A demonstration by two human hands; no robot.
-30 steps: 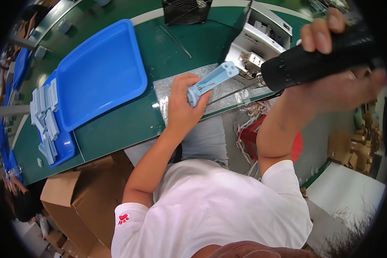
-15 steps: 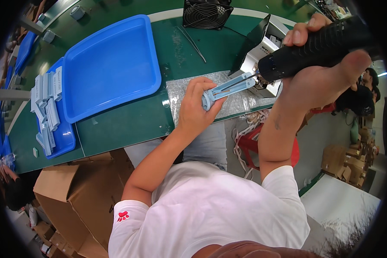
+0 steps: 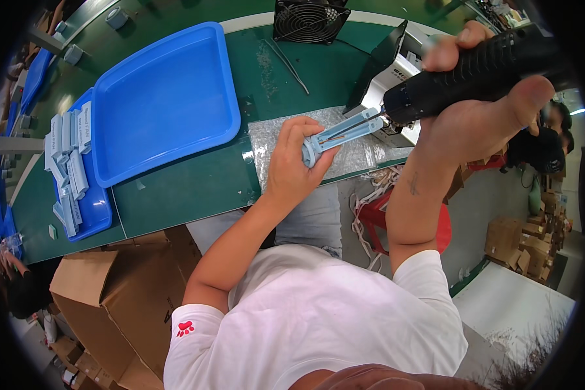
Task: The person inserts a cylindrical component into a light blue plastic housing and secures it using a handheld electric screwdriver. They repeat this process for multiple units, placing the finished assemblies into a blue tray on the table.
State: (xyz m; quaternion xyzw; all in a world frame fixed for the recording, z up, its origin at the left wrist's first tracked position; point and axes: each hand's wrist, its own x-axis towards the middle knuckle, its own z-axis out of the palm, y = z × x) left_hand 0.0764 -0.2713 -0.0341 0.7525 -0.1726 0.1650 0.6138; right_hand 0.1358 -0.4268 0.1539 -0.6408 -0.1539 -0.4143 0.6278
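Note:
My left hand (image 3: 295, 155) grips the round end of a light-blue plastic housing (image 3: 346, 134), a long open shell with thin metal parts inside. In my right hand (image 3: 478, 110) is a black electric screwdriver (image 3: 452, 81), its body across the palm with the fingers curled over the top. Its slim bit reaches down into the hollow of the housing; whether the tip touches a screw is too small to tell. Just behind the housing's far end stands a silver-and-black metal machine (image 3: 396, 78), partly covered by the screwdriver.
A large blue tray (image 3: 166, 107) overlaps a smaller blue tray (image 3: 99, 218) carrying several light-blue housings (image 3: 71, 156). Tweezers (image 3: 287, 65) and a black fan (image 3: 309, 23) are on the green table (image 3: 175, 201). Bubble wrap (image 3: 263, 140) lies under my hands. A red stool (image 3: 377, 218) stands below.
The screwdriver has shifted slightly left and down toward the housing, and its bit sits deeper in the shell. My left hand keeps the same hold, moved a touch left.

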